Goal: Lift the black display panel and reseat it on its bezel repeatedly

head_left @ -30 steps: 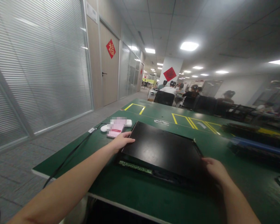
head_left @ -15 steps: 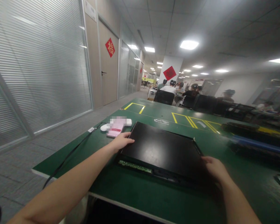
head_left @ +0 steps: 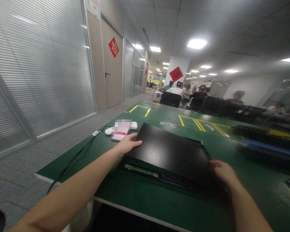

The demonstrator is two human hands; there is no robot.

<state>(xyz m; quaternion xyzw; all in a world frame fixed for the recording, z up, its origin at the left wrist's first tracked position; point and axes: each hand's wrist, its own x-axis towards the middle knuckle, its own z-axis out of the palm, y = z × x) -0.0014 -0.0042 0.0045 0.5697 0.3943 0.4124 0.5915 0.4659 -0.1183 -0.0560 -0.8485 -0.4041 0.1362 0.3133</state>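
A flat black LCD panel [head_left: 169, 148] lies before me over the green table, its surface glossy with a soft light patch. My left hand [head_left: 128, 144] grips its left edge, thumb on top and the other fingers partly hidden. At the right edge, my right hand [head_left: 223, 174] pinches the rim; its fingertips are partly out of sight beneath the panel. Along the near side shows a narrow green circuit board [head_left: 141, 170] with a dark strip beside it. Whether the board is joined to the panel I cannot tell.
The green table [head_left: 70, 170] carries a phone [head_left: 122, 130] against a white object [head_left: 133, 125], and a black cable [head_left: 72, 162] at left. Yellow tape [head_left: 193, 122] marks the far side. Blurred dark and blue items [head_left: 268, 145] lie right. People sit beyond.
The panel's left side has risen slightly, with my left hand moving up along with it. A wider dark gap shows between the panel and the green circuit board.
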